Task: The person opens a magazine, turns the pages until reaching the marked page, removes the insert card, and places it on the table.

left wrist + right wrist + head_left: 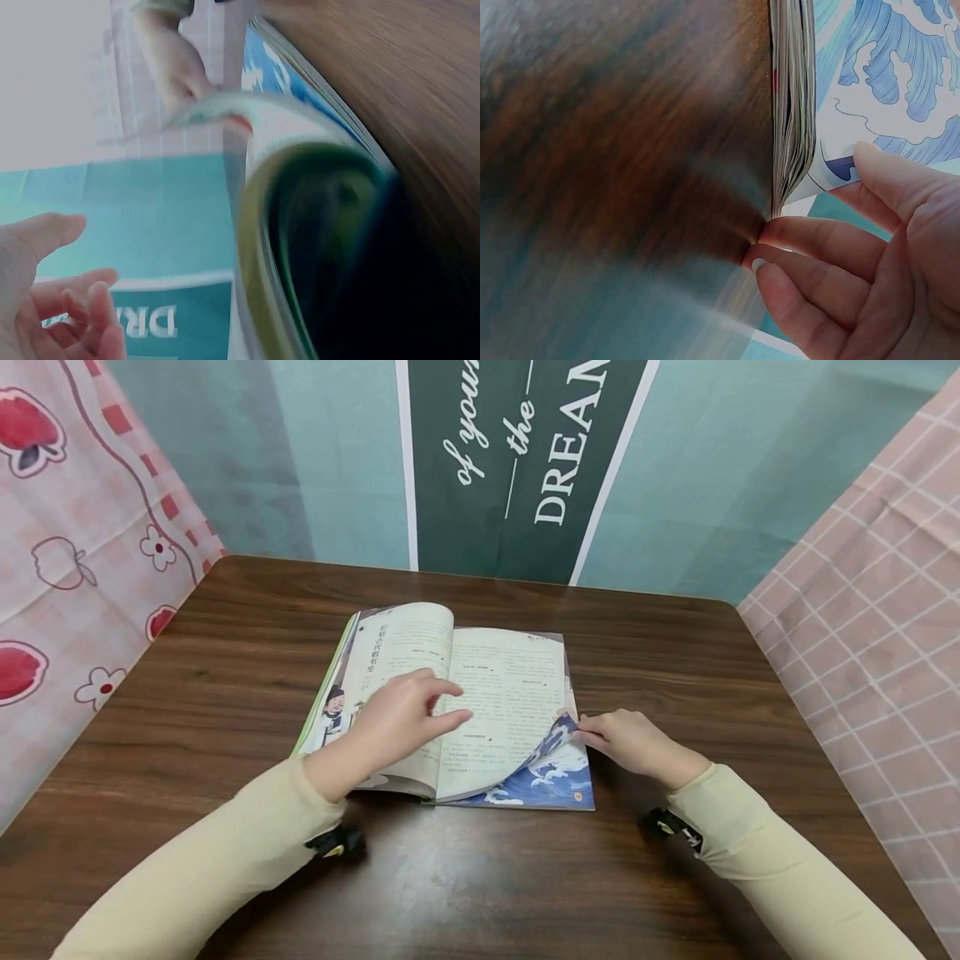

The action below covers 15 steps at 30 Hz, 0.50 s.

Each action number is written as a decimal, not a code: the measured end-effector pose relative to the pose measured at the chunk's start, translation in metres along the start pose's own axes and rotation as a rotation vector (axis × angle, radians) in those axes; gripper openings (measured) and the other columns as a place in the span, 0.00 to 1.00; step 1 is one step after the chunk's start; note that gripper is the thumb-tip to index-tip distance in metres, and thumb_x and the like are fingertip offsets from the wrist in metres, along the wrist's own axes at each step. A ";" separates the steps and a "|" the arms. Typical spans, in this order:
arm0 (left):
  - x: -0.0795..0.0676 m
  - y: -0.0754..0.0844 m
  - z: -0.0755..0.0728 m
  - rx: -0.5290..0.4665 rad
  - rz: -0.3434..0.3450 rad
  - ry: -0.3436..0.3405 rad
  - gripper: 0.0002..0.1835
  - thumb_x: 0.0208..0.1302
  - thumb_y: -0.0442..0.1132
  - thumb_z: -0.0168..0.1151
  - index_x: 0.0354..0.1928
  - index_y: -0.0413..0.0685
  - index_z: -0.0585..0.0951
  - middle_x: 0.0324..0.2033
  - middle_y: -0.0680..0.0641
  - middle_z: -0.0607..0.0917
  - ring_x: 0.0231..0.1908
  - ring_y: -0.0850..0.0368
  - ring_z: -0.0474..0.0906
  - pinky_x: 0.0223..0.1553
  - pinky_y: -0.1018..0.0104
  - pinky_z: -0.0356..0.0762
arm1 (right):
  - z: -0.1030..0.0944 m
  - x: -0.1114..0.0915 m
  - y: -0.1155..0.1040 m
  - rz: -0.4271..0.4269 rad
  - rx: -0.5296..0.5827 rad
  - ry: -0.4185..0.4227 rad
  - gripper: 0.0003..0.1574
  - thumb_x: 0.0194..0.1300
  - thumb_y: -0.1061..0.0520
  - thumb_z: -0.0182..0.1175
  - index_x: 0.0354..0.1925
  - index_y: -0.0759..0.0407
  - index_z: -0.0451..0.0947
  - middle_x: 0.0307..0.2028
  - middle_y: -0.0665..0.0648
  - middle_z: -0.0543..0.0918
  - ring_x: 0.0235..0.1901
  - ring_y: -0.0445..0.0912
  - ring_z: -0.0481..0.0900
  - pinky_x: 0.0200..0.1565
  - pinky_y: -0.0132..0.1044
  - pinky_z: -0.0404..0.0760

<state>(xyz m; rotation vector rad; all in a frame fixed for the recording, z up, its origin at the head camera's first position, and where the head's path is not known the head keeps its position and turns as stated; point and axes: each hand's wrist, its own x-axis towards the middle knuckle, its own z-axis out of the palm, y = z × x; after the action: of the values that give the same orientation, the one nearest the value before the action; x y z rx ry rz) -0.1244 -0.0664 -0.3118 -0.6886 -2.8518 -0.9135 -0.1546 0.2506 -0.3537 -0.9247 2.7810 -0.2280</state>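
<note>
An open magazine-like book (498, 685) with printed text lies on the wooden table. My left hand (397, 714) is over its left page and centre fold, thumb and fingers apart, holding nothing. In the left wrist view those fingers (101, 300) are loosely bent beside the bulging pages. At the book's right edge, my right hand (630, 739) pinches a page (553, 737) between thumb and forefinger. The lower corner of this page curls up, baring a blue wave picture (555, 781) beneath. From the right wrist, the other fingertips (780, 277) show below the stacked page edges.
The brown wooden table (667, 652) extends around the book. Behind it hangs a teal cloth (345, 460) with a dark lettered panel (517, 468). Patterned pink cloths stand at the left (112, 560) and right (892, 610). Each wrist carries a dark strap-on device (337, 842).
</note>
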 end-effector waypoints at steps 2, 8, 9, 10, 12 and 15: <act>0.010 0.009 0.008 -0.029 0.016 -0.016 0.17 0.58 0.48 0.65 0.46 0.47 0.84 0.19 0.54 0.70 0.21 0.60 0.64 0.23 0.67 0.62 | 0.000 0.001 -0.001 0.004 0.010 -0.011 0.14 0.65 0.55 0.56 0.42 0.62 0.83 0.43 0.64 0.82 0.40 0.55 0.82 0.40 0.51 0.76; 0.030 0.031 0.035 -0.060 0.044 -0.099 0.18 0.60 0.51 0.62 0.49 0.51 0.83 0.19 0.55 0.72 0.21 0.61 0.66 0.22 0.69 0.62 | -0.002 0.003 -0.003 0.029 0.018 -0.031 0.15 0.66 0.55 0.56 0.43 0.62 0.83 0.41 0.62 0.83 0.38 0.53 0.82 0.39 0.50 0.77; 0.033 0.034 0.039 -0.065 0.047 -0.111 0.18 0.60 0.51 0.62 0.49 0.51 0.83 0.19 0.55 0.72 0.22 0.61 0.66 0.23 0.70 0.62 | -0.002 0.003 -0.003 0.034 0.020 -0.034 0.14 0.65 0.54 0.57 0.42 0.62 0.83 0.40 0.61 0.84 0.36 0.51 0.82 0.37 0.49 0.77; 0.036 0.036 0.043 -0.073 0.047 -0.123 0.18 0.61 0.51 0.62 0.49 0.52 0.83 0.20 0.55 0.73 0.22 0.61 0.66 0.23 0.70 0.62 | -0.003 0.003 -0.003 0.037 0.023 -0.037 0.14 0.65 0.54 0.57 0.41 0.61 0.84 0.37 0.59 0.84 0.33 0.49 0.82 0.36 0.48 0.76; 0.041 0.042 0.050 -0.092 0.043 -0.144 0.18 0.61 0.52 0.61 0.48 0.52 0.84 0.21 0.56 0.74 0.22 0.62 0.67 0.23 0.71 0.62 | -0.003 0.003 -0.003 0.039 0.027 -0.040 0.13 0.65 0.54 0.57 0.40 0.60 0.84 0.33 0.55 0.84 0.29 0.45 0.79 0.33 0.46 0.75; 0.048 0.050 0.058 -0.117 0.031 -0.169 0.17 0.61 0.52 0.61 0.48 0.53 0.84 0.22 0.56 0.76 0.22 0.63 0.68 0.21 0.71 0.63 | -0.003 0.004 -0.002 0.037 0.027 -0.039 0.12 0.65 0.54 0.57 0.38 0.59 0.83 0.26 0.51 0.81 0.24 0.42 0.74 0.30 0.43 0.72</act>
<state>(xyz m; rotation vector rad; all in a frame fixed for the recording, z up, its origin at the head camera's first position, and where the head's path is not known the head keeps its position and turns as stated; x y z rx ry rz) -0.1416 0.0210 -0.3232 -0.8587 -2.9412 -1.0741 -0.1568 0.2469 -0.3510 -0.8613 2.7494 -0.2384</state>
